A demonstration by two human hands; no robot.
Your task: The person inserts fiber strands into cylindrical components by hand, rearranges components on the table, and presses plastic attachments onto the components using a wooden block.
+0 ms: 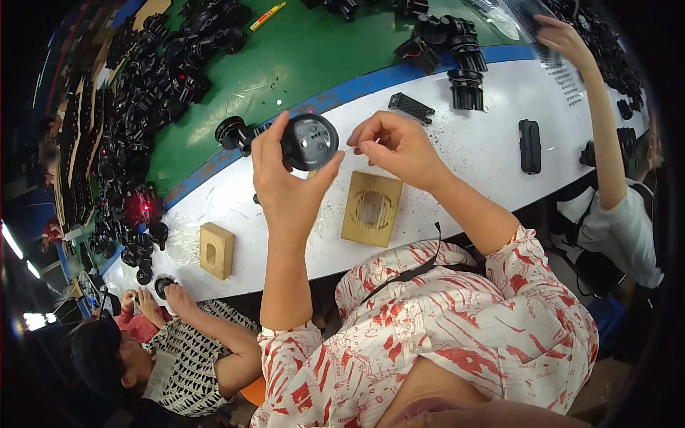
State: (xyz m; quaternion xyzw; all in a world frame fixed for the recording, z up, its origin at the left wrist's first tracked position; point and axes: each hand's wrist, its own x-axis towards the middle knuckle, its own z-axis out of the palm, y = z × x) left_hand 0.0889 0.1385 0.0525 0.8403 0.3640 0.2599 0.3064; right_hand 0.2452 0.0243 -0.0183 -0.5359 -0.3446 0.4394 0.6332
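In my left hand (pixel 280 171) is a round black part (pixel 314 139) with a glossy, dished face turned up, gripped by the rim between thumb and fingers. Close to its right edge, my right hand (pixel 399 146) pinches a thin whitish strip or thread (pixel 349 149), too fine to name surely. Whether the strip touches the round part I cannot tell. Below the hands a wooden block (pixel 352 230) with an oval recess lies on the white table. Just left of my left hand sits another black part with a round head (pixel 231 133).
A smaller wooden block (pixel 224 250) lies left. Black parts (pixel 467 93), a ridged black bar (pixel 412 107) and a black case-like piece (pixel 529 146) lie right. A yellow cutter (pixel 267 16) and heaped black parts (pixel 171 85) cover the green surface. Co-workers sit left (pixel 193 349) and right (pixel 614 221).
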